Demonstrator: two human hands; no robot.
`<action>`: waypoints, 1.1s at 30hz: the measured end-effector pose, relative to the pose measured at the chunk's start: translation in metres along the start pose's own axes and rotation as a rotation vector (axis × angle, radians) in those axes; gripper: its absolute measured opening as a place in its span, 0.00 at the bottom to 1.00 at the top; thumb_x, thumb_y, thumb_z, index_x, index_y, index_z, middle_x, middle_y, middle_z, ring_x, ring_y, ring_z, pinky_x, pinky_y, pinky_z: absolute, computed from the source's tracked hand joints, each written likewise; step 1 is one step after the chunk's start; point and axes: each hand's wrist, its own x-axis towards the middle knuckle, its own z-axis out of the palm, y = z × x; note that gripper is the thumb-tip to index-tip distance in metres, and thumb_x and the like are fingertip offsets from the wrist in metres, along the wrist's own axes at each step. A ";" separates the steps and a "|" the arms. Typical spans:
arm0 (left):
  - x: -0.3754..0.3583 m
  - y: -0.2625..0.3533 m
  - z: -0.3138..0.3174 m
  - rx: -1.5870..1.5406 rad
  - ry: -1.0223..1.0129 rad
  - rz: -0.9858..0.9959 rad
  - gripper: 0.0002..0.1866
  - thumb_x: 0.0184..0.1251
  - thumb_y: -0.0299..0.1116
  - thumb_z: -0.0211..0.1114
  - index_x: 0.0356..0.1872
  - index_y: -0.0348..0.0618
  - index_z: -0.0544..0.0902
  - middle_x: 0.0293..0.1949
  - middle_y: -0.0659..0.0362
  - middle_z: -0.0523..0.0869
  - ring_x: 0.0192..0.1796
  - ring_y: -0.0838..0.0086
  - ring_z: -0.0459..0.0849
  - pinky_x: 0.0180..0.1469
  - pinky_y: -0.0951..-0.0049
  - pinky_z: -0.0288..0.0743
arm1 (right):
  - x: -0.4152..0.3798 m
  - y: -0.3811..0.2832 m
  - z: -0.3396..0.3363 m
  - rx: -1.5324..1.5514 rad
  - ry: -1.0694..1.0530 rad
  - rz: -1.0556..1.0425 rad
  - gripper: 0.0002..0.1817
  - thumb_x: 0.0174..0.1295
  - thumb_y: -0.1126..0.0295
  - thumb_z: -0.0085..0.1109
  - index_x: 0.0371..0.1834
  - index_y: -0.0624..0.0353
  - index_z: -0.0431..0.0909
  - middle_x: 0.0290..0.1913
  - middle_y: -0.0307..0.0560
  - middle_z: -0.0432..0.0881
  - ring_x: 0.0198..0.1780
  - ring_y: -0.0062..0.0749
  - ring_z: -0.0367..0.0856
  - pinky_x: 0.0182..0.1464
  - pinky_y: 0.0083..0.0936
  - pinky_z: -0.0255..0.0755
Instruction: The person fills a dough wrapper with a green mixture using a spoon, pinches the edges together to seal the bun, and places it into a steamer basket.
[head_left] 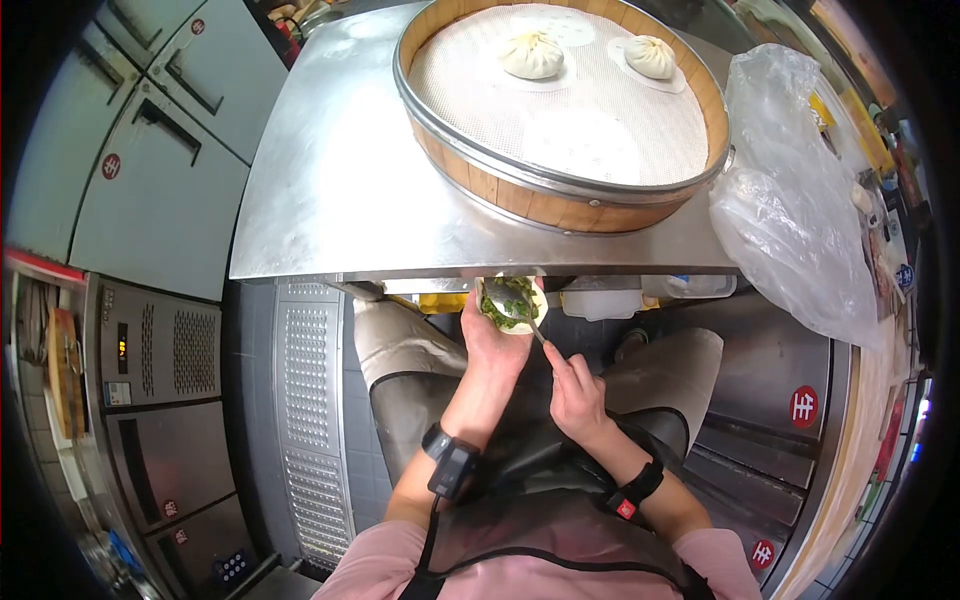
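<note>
While red round stickers (803, 407) on the steel cabinet fronts each carry one white character (too small to read surely), the left hand (493, 340) cups a round dough wrapper (512, 304) heaped with chopped green filling, just below the worktop (330, 190) edge. The right hand (575, 395) pinches a spoon (520, 310), fingers closed on its handle, bowl up-left in the filling, handle slanting down-right.

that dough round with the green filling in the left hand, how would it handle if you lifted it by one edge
The dough wrapper lies cupped in the left hand, so it is probably soft and would sag if held by an edge. The green filling sits heaped and uncovered, so it could well spill if tipped. The right hand works it with a spoon, which suggests the filling is loose or sticky.
</note>
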 end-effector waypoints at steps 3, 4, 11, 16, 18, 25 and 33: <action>-0.002 0.001 0.001 0.032 -0.004 -0.023 0.20 0.74 0.39 0.41 0.53 0.36 0.74 0.52 0.48 0.79 0.55 0.55 0.77 0.61 0.53 0.70 | 0.001 0.002 -0.001 0.022 0.042 0.008 0.25 0.52 0.85 0.53 0.57 0.65 0.75 0.29 0.47 0.69 0.22 0.38 0.72 0.22 0.31 0.67; -0.004 0.001 0.003 0.026 -0.033 -0.037 0.20 0.74 0.39 0.41 0.54 0.36 0.74 0.52 0.48 0.79 0.55 0.55 0.77 0.62 0.52 0.69 | 0.002 0.002 -0.001 0.018 0.049 0.019 0.25 0.52 0.85 0.53 0.57 0.65 0.75 0.29 0.47 0.69 0.23 0.38 0.72 0.23 0.31 0.67; 0.001 -0.002 -0.001 0.076 -0.054 -0.026 0.22 0.75 0.42 0.39 0.57 0.37 0.71 0.54 0.48 0.78 0.55 0.54 0.77 0.60 0.53 0.72 | 0.006 -0.001 -0.004 0.107 0.039 0.089 0.21 0.58 0.83 0.49 0.57 0.66 0.74 0.28 0.48 0.70 0.22 0.37 0.72 0.25 0.28 0.67; 0.016 0.004 -0.018 0.043 -0.099 -0.040 0.21 0.75 0.41 0.39 0.56 0.36 0.71 0.52 0.49 0.78 0.53 0.55 0.77 0.58 0.54 0.72 | 0.006 -0.005 -0.012 0.494 0.073 0.265 0.18 0.68 0.77 0.44 0.59 0.63 0.73 0.25 0.39 0.72 0.21 0.17 0.66 0.23 0.19 0.62; 0.018 0.001 -0.017 0.051 -0.103 -0.036 0.21 0.75 0.41 0.39 0.55 0.36 0.71 0.51 0.49 0.78 0.52 0.55 0.77 0.58 0.54 0.73 | 0.007 -0.004 -0.015 0.788 -0.125 0.574 0.17 0.71 0.74 0.42 0.61 0.62 0.72 0.25 0.35 0.71 0.21 0.11 0.62 0.22 0.13 0.57; 0.025 0.007 -0.020 0.152 -0.028 0.034 0.20 0.76 0.42 0.43 0.56 0.38 0.72 0.52 0.51 0.78 0.53 0.58 0.76 0.59 0.55 0.69 | 0.015 0.009 -0.037 0.670 -0.050 0.579 0.17 0.67 0.77 0.47 0.57 0.60 0.76 0.24 0.38 0.72 0.24 0.19 0.68 0.26 0.20 0.63; 0.047 0.017 -0.007 0.117 0.008 0.142 0.20 0.74 0.41 0.47 0.58 0.38 0.72 0.57 0.54 0.77 0.58 0.61 0.75 0.64 0.58 0.66 | 0.027 0.025 -0.057 -0.067 -0.125 0.060 0.22 0.52 0.85 0.53 0.52 0.62 0.79 0.26 0.46 0.68 0.22 0.36 0.70 0.23 0.26 0.64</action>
